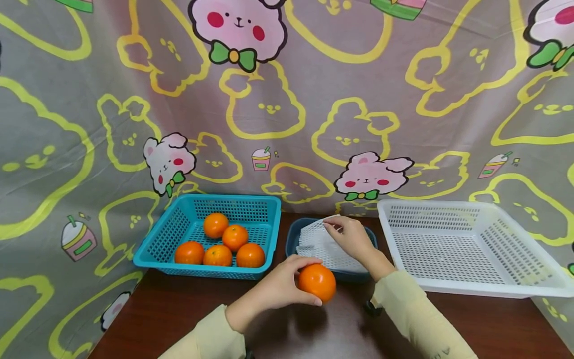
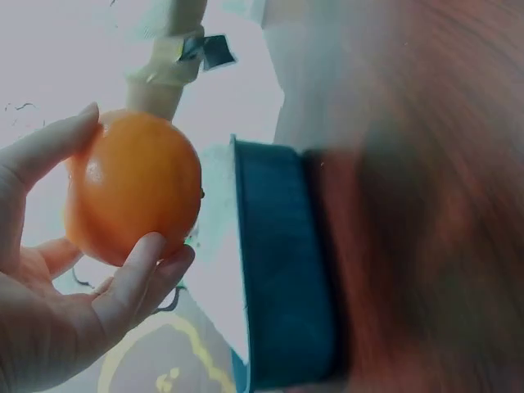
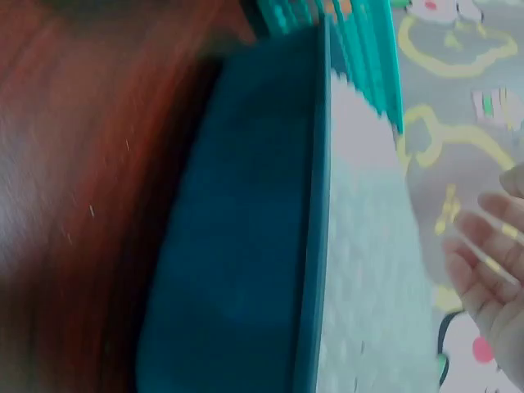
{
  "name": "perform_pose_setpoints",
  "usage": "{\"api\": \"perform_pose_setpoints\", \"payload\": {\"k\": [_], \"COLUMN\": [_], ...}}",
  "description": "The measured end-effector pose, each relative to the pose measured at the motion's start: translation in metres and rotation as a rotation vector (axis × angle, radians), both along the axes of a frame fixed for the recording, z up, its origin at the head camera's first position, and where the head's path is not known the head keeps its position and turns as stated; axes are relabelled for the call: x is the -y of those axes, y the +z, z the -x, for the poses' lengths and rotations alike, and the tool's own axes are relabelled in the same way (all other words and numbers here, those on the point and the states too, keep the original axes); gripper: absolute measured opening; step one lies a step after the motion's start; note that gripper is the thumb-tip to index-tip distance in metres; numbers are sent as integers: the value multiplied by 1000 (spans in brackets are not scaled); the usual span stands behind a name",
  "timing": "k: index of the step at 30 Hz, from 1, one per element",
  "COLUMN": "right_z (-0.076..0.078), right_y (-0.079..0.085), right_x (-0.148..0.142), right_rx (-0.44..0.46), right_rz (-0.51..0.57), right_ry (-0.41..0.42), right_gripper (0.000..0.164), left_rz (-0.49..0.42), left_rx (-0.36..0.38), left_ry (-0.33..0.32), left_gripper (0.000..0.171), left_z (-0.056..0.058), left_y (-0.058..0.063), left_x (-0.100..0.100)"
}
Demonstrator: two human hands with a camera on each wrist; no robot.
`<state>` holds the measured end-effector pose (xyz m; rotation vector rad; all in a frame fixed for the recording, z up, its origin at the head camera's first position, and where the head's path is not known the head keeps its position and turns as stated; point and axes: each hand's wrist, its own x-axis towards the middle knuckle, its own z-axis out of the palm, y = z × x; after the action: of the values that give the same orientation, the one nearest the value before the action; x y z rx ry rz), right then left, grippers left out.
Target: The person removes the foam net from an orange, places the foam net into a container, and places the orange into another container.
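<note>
My left hand (image 1: 280,286) grips an orange (image 1: 317,282) between thumb and fingers, above the table in front of a dark blue basin (image 1: 293,234). The left wrist view shows the same orange (image 2: 135,188) with fingertips around its sides. My right hand (image 1: 352,239) is over the basin, fingers bent loosely at the raised edge of white foam netting (image 1: 334,252) lying inside it. In the right wrist view the right hand (image 3: 495,262) has its fingers apart, with nothing seen between them. Whether a fingertip touches the netting is unclear.
At the left, a turquoise basket (image 1: 157,249) holds several oranges (image 1: 217,256). A white plastic basket (image 1: 448,249) stands at the right of the basin. All rest on a dark brown table (image 1: 179,309), with a cartoon-patterned curtain (image 1: 314,99) behind.
</note>
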<state>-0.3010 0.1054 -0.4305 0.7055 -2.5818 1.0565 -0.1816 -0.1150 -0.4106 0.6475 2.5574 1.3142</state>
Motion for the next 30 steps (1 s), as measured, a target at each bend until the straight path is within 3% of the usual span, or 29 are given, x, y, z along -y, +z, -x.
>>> {"api": "perform_pose_setpoints", "payload": {"k": [11, 15, 20, 25, 30], "right_z": [-29, -34, -39, -48, -57], "right_y": [4, 1, -5, -15, -25], "right_x": [34, 46, 64, 87, 107], "right_rx": [93, 176, 345, 509, 554], "right_rz": [71, 127, 237, 384, 438], "right_ry": [130, 162, 224, 323, 324], "right_gripper": [30, 36, 50, 63, 68], "left_rz": [-62, -81, -116, -63, -23], "left_rx": [21, 10, -21, -56, -79], "left_ry": [163, 233, 292, 374, 440], "left_gripper": [73, 74, 75, 75, 76], "left_z": [-5, -5, 0, 5, 14], "left_y": [15, 22, 28, 29, 26], "left_x": [44, 59, 73, 91, 112]}}
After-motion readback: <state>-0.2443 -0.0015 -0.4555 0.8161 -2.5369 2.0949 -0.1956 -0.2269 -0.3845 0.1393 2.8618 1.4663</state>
